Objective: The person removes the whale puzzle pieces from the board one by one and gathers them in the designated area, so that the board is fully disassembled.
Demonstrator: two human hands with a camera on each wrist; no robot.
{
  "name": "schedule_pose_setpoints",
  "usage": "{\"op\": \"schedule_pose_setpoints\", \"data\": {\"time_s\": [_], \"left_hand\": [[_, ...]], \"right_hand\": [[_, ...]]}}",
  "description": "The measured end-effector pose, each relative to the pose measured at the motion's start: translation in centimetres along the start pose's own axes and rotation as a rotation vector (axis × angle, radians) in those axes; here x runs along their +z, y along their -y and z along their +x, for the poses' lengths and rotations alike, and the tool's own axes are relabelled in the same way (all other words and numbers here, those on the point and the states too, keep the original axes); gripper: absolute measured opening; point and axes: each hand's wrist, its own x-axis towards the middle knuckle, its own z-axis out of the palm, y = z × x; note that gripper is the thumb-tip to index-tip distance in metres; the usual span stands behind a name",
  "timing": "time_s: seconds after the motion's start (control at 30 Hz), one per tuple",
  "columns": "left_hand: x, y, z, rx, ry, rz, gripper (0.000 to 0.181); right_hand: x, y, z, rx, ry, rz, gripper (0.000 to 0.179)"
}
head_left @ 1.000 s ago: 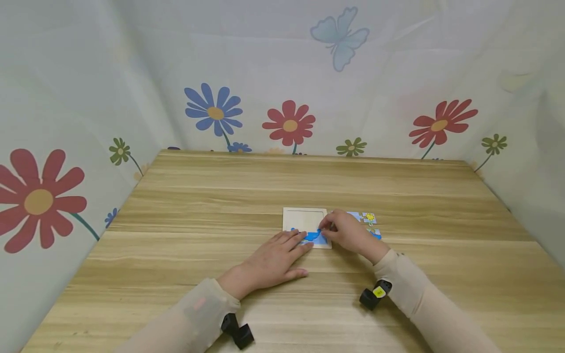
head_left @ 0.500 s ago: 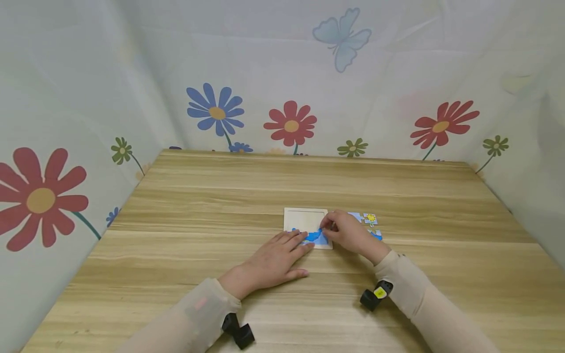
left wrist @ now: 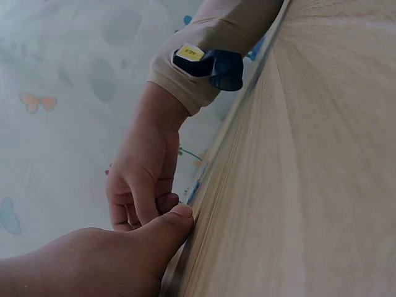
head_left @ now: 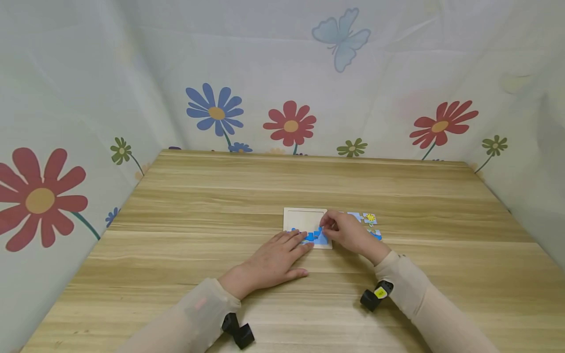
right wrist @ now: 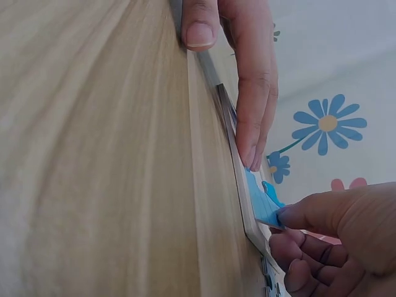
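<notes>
A small wooden puzzle tray [head_left: 304, 210] lies on the table, with blue jigsaw pieces [head_left: 311, 237] along its near side. My left hand [head_left: 274, 259] rests palm down at the tray's near left, its fairly straight fingers pressing on pieces and covering some of them. At the near right corner my right hand [head_left: 346, 232] pinches a blue puzzle piece [right wrist: 261, 201] between thumb and fingers. In the right wrist view this piece looks slightly tilted at the tray edge. The left wrist view shows the left thumb [left wrist: 173, 226], but the pieces are mostly hidden there.
Several loose puzzle pieces [head_left: 370, 218], one with a yellow flower, lie right of the tray behind the right hand. The wooden table [head_left: 212, 196] reaches back to a flower-printed cloth [head_left: 375, 93]. Each wrist wears a black camera [head_left: 370, 299].
Both hands stay almost where they were. Between them, the blue piece at the right hand's fingertips has shifted slightly against the neighbouring pieces.
</notes>
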Motion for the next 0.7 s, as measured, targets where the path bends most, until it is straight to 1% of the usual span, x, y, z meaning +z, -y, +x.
{"op": "schedule_pose_setpoints", "data": {"time_s": [0.1,0.33,0.57,0.7], "left_hand": [[-0.1,0.0,0.0,-0.003,0.007,0.003,0.062],[-0.3,-0.1,0.0,-0.01,0.028,-0.013,0.062],[-0.3,-0.1,0.0,-0.011,0.028,-0.016,0.063],[-0.2,-0.1,0.0,-0.008,0.023,-0.015,0.063]], "right_hand": [[-0.1,-0.1,0.0,0.0,-0.003,0.026,0.006],[-0.5,-0.4,0.0,0.025,0.018,0.081,0.007],[-1.1,-0.4,0.0,-0.001,-0.001,0.078,0.006],[-1.7,-0.3,-0.1,0.011,0.012,0.098,0.007]]}}
